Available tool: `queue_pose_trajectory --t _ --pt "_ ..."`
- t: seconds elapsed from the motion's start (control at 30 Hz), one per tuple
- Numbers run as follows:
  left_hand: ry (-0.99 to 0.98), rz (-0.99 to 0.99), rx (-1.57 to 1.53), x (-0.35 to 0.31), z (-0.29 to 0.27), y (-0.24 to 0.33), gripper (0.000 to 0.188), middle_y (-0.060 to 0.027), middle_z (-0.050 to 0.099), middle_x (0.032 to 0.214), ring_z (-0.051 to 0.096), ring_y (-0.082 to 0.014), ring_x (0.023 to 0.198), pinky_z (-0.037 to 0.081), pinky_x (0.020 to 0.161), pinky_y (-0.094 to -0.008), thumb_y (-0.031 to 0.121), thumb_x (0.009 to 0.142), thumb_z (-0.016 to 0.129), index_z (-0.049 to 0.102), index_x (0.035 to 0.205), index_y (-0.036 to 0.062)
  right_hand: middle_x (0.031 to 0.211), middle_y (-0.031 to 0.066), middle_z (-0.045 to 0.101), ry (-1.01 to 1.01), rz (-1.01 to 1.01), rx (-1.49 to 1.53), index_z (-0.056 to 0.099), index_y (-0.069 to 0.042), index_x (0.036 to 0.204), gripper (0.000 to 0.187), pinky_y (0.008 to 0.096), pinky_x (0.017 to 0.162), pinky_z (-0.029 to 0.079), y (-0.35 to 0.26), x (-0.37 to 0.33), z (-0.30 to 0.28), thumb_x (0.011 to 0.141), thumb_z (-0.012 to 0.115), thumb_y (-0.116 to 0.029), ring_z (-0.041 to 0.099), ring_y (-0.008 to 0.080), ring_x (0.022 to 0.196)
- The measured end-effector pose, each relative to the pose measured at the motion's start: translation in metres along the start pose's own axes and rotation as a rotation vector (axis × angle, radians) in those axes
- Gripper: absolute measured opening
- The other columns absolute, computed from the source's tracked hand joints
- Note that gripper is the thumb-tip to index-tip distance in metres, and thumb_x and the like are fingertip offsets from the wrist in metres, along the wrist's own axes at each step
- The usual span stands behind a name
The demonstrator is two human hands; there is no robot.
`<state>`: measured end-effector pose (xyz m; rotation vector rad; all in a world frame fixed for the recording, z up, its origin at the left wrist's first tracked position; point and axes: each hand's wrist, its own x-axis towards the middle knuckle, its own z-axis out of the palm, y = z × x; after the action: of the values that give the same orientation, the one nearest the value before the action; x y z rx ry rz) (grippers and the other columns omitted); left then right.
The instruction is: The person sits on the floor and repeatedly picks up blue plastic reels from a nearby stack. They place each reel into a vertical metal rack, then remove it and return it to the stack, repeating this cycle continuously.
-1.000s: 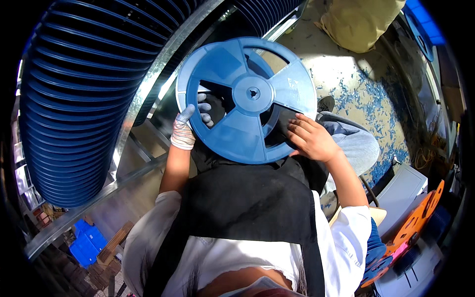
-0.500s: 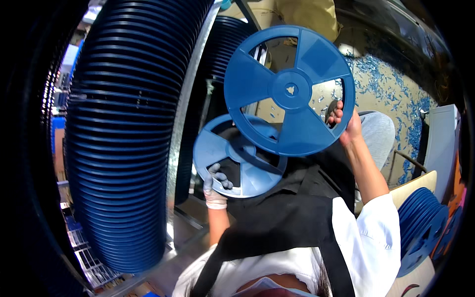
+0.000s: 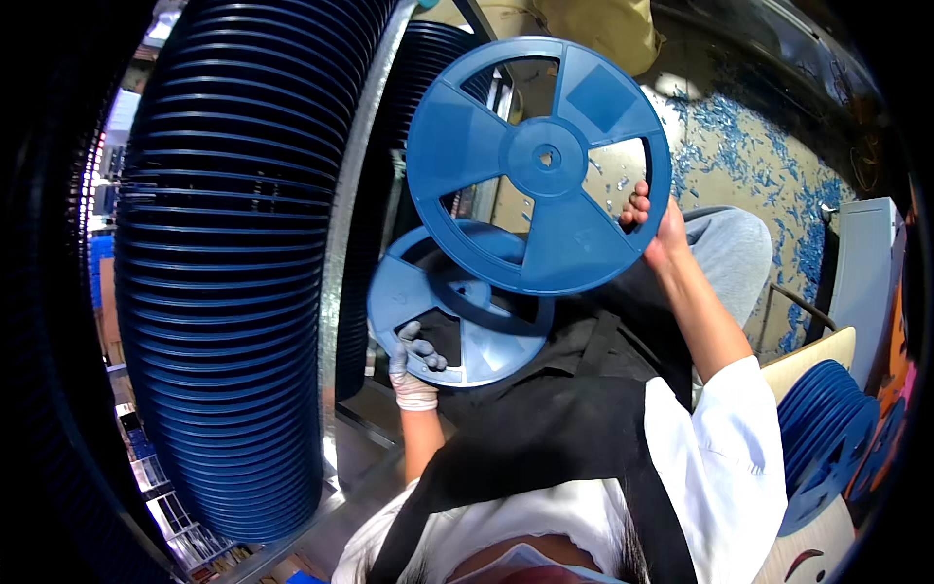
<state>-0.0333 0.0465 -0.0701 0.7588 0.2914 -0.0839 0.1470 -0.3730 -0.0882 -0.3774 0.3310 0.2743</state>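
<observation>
A large blue plastic reel (image 3: pixel 564 238) with cut-out windows faces up in front of me. My right hand (image 3: pixel 654 224), bare, grips its rim at the right, with fingertips curled through a window. Partly behind and below it is a second blue reel (image 3: pixel 394 292), lighter in the sunlight, with the first one's shadow across it. My left hand (image 3: pixel 416 360), in a grey-and-white glove, is closed on this lower reel's near-left rim, fingers through a window. The upper reel hides the far right part of the lower one.
A long row of dark blue reels (image 3: pixel 229 292) stands on edge at the left, beside a metal rail (image 3: pixel 336 234). Another stack of reels (image 3: pixel 827 438) leans at the right by a wooden board (image 3: pixel 812 360). Blue scraps (image 3: pixel 725 127) litter the floor; a white box (image 3: pixel 866 258) stands at the far right.
The upper reel has moved left and slightly away from me with my right hand. The lower reel and my left hand have shifted a little left. Both hands keep their hold.
</observation>
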Motion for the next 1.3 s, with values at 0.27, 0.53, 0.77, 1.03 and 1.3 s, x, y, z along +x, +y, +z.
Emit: queue_pose_trajectory --t 0.27,0.53,0.77,1.03,1.3 --pt "0.078 0.016 -0.071 -0.018 -0.026 -0.005 0.046 -0.0075 0.066 0.089 0.062 -0.0171 0.067 0.049 0.059 -0.0360 0.035 0.095 0.050 0.047 0.130 0.0047 0.063 -0.0005 0.052 -0.007 -0.094 -0.156 0.053 -0.008 0.087 0.043 0.0308 0.067 0.046 0.000 0.017 -0.011 0.099 0.036 -0.046 0.050 0.0125 0.056" --pt "0.238 0.033 -0.102 -0.030 -0.024 0.000 0.044 -0.0086 0.066 0.083 0.062 -0.0192 0.062 0.050 0.059 -0.0355 0.032 0.094 0.050 0.048 0.127 0.0031 0.062 0.0074 0.057 -0.020 -0.103 -0.641 0.058 0.000 0.084 0.057 0.0235 0.050 0.047 0.017 0.034 0.016 0.096 0.040 -0.053 0.057 0.0156 0.053" --pt "0.334 0.015 -0.076 -0.034 -0.016 0.003 0.046 -0.0075 0.064 0.078 0.060 -0.0186 0.062 0.049 0.057 -0.0353 0.033 0.093 0.052 0.049 0.126 0.0029 0.066 0.0117 0.058 -0.368 -0.396 -1.403 0.061 -0.002 0.081 0.034 0.0280 0.056 0.046 0.091 0.075 0.051 0.097 0.045 -0.027 0.055 0.0198 0.053" --pt "0.292 -0.020 -0.018 -0.035 -0.020 0.003 0.047 -0.0039 0.064 0.082 0.055 -0.0151 0.060 0.044 0.056 -0.0332 0.037 0.095 0.046 0.046 0.130 0.0053 0.068 0.0096 0.063 -0.254 -0.811 -1.605 0.063 -0.011 0.080 0.028 0.0350 0.055 0.048 0.176 0.139 0.101 0.094 0.051 -0.032 0.062 0.0272 0.061" --pt "0.349 -0.026 -0.004 -0.034 -0.015 0.005 0.047 -0.0015 0.059 0.073 0.052 -0.0139 0.057 0.042 0.054 -0.0318 0.038 0.094 0.049 0.047 0.128 0.0057 0.073 0.0021 0.057 -0.350 -1.171 -1.692 0.059 -0.015 0.078 0.013 0.0333 0.060 0.045 0.207 0.210 0.138 0.082 0.064 -0.026 0.058 0.0209 0.067"
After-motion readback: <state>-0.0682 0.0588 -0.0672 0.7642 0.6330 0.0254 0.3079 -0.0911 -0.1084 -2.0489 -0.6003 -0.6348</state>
